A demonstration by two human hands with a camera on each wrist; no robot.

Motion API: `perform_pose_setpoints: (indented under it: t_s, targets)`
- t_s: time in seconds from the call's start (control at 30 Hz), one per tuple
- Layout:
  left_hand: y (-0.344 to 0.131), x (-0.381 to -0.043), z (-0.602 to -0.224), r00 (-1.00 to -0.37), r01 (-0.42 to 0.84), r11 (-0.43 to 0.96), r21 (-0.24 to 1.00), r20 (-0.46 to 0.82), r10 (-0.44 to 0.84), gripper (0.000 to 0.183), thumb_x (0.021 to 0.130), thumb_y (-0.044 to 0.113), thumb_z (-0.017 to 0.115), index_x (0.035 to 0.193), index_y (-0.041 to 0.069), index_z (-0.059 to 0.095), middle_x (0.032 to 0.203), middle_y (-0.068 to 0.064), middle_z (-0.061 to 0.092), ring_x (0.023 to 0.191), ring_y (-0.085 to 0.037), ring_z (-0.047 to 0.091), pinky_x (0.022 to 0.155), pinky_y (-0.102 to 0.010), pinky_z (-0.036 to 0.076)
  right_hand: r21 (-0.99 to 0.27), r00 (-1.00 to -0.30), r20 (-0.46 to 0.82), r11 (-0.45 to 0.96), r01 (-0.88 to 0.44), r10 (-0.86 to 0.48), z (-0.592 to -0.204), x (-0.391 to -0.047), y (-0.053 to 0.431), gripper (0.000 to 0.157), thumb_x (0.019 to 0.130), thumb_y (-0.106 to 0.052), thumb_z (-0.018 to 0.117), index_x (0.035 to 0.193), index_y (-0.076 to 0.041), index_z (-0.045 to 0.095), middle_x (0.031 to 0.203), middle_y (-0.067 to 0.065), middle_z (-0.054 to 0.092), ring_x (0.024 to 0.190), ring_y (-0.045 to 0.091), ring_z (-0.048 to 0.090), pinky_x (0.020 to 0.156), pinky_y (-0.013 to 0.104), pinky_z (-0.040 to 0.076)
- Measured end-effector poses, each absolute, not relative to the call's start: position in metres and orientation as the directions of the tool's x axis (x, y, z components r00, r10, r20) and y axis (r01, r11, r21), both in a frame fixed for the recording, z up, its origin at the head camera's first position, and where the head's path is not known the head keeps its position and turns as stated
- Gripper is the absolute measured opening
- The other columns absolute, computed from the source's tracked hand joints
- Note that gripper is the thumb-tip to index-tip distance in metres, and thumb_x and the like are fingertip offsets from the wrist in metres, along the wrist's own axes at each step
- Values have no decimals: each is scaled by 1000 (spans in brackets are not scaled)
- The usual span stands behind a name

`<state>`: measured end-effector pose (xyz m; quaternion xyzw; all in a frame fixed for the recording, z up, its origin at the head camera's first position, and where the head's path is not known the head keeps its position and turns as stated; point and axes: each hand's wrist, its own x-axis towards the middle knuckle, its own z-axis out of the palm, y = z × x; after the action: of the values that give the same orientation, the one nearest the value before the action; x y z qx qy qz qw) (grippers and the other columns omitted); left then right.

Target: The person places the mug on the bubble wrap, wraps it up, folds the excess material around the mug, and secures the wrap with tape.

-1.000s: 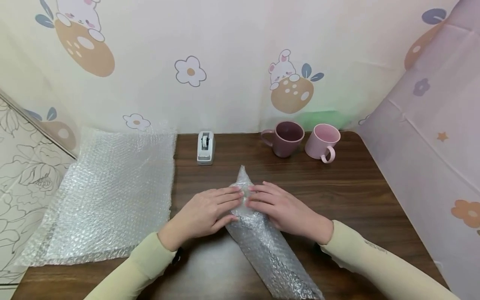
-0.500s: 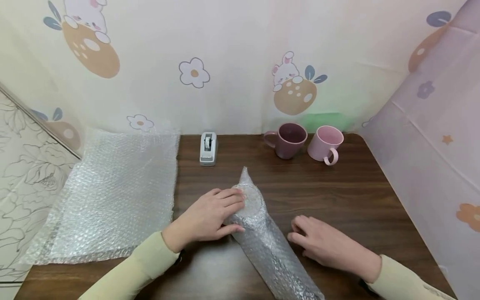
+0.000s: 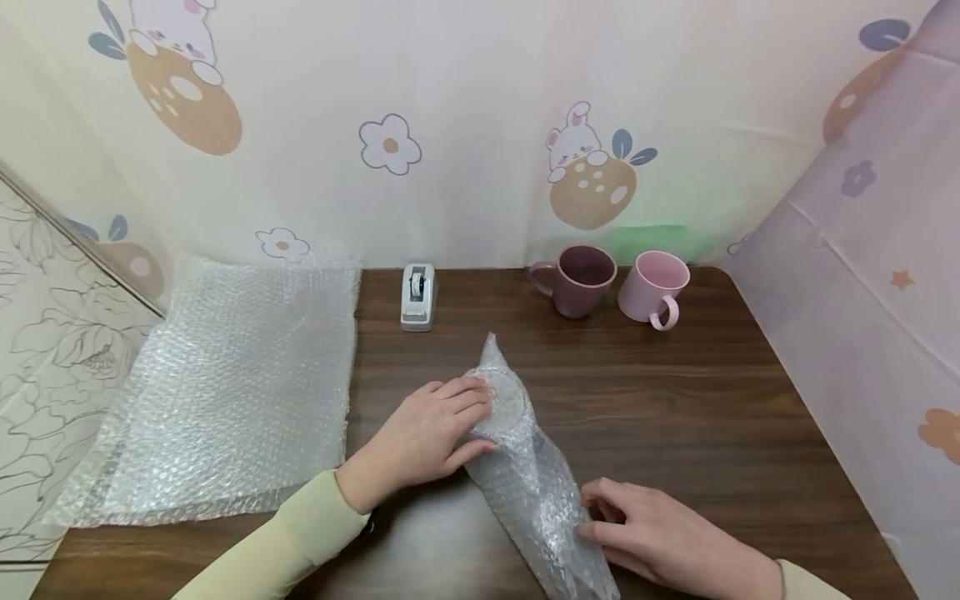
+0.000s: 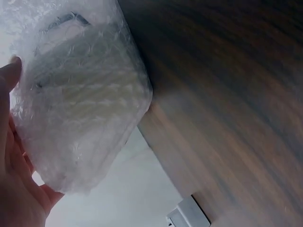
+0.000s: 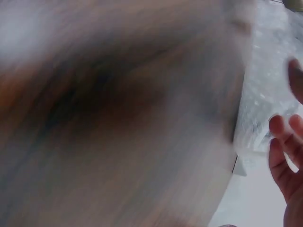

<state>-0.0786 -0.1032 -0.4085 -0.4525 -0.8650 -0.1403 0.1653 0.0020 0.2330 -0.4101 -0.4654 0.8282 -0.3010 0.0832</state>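
Note:
A bubble-wrapped cup-shaped object stands near the table's middle with its flat round end up. Through the layers in the left wrist view, its body looks pale and ribbed. My left hand holds it from the left, fingers at the round end and thumb on the near side. A loose tail of bubble wrap runs from it toward the front edge. At the tail's right side is my right hand, fingers bent and touching the wrap. Thumb and fingers stand apart in the right wrist view.
Bubble wrap sheets lie flat on the left. Toward the back stand a white tape dispenser, a dark mauve mug and a pink mug. Patterned curtain borders the dark wooden table.
My right hand has left the round end, swung out right, then come down to the tail's right edge. The tail has shifted left and bunched. My left hand has stayed on the wrapped object.

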Motion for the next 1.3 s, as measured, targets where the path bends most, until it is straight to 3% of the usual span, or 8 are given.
perform_pose_setpoints:
  t_s: [0.1, 0.27, 0.63, 0.77, 0.9, 1.0, 1.1, 1.3]
  targets:
    - [-101, -77, -408, -550, 816, 571, 92, 428, 717, 39, 95, 49, 63, 109, 13, 69, 122, -1, 66, 128, -18, 52, 92, -41, 50, -483, -448, 403, 231, -845, -798, -410, -3, 223, 23, 105, -10, 45, 119, -13, 63, 119, 4, 58, 83, 2, 58, 68, 8, 43]
    - [-96, -73, -408, -547, 805, 590, 54, 453, 704, 35, 96, 47, 62, 100, 13, 69, 120, -1, 68, 125, -19, 54, 87, -40, 53, -602, -543, 560, 141, -785, -626, -408, -12, 198, 41, 83, 22, 46, 112, -2, 62, 116, 12, 67, 104, 20, 66, 88, 18, 49]
    - [-93, -71, -403, -547, 817, 573, 65, 402, 735, 30, 93, 34, 67, 109, 9, 72, 122, -5, 68, 129, -23, 52, 105, -37, 44, -842, -754, 357, 159, -515, -551, -387, -21, 164, 53, 89, 17, 63, 135, -3, 47, 119, 12, 69, 109, 25, 67, 79, 21, 54]
    - [-98, -71, -397, -552, 832, 524, 181, 361, 752, 45, 105, 36, 42, 117, 3, 71, 127, -10, 66, 133, -25, 49, 112, -35, 35, -806, -807, 354, 283, -520, -472, -382, -30, 155, 39, 92, 10, 63, 126, -9, 56, 103, 0, 75, 83, 13, 72, 58, 13, 45]
    - [-99, -71, -393, -568, 823, 508, 255, 326, 756, 88, 99, 70, 19, 122, 0, 67, 131, -12, 63, 136, -26, 46, 114, -35, 32, -755, -847, 368, 408, -513, -385, -378, -42, 146, 22, 94, 2, 65, 111, -12, 64, 76, -11, 72, 59, 0, 63, 50, 14, 40]
    - [-98, -70, -392, -578, 816, 526, 241, 302, 758, 93, 87, 82, 38, 122, 0, 67, 131, -11, 63, 136, -25, 45, 113, -34, 33, -685, -849, 383, 504, -525, -364, -376, -52, 142, 15, 91, -3, 71, 103, -13, 68, 75, -15, 65, 56, -4, 56, 51, 17, 45]
    - [-98, -70, -389, -585, 811, 546, 209, 265, 767, 72, 84, 65, 64, 120, 2, 67, 131, -9, 63, 136, -23, 45, 112, -32, 34, -600, -831, 406, 575, -557, -381, -374, -64, 143, 14, 87, -7, 77, 98, -13, 71, 87, -10, 62, 62, 0, 51, 55, 21, 45]
    - [-102, -74, -385, -556, 830, 521, 199, 220, 802, 43, 89, 35, 71, 117, 3, 68, 134, -12, 60, 136, -24, 45, 112, -33, 35, -588, -827, 338, 585, -558, -449, -374, -86, 147, 15, 84, -10, 80, 98, -11, 76, 114, 2, 63, 101, 20, 55, 75, 36, 48]
